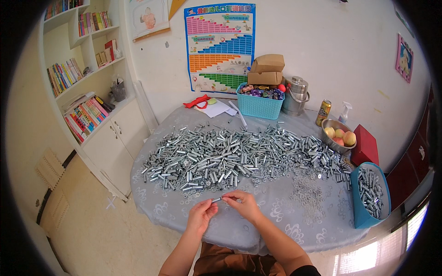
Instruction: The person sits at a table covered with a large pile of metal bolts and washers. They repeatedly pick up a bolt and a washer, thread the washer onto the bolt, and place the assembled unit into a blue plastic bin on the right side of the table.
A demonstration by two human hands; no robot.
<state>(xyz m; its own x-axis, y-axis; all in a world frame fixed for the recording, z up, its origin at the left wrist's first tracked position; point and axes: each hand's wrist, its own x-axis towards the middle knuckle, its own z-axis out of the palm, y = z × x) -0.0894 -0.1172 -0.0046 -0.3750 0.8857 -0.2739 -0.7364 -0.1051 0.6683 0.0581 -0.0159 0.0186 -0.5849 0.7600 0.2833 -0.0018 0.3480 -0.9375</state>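
Close to the table's near edge, my left hand point(202, 215) is closed around one end of a short silvery metal tube point(216, 200). The fingertips of my right hand point(241, 205) pinch the tube's other end. Whether a small ring sits between those fingertips is too small to tell. Just beyond both hands spreads a wide heap of similar metal tubes point(221, 156), lying in all directions. Small metal washers point(307, 193) are scattered to the right of my right hand, and more lie along the heap's near side.
A grey patterned cloth covers the table point(276, 230). At the right edge stands a blue bin point(366, 221) holding metal pieces. Behind it are a red box point(365, 145), a bowl of fruit point(338, 146) and a can point(323, 113). A turquoise basket point(260, 108) and a metal pot point(296, 96) stand at the back.
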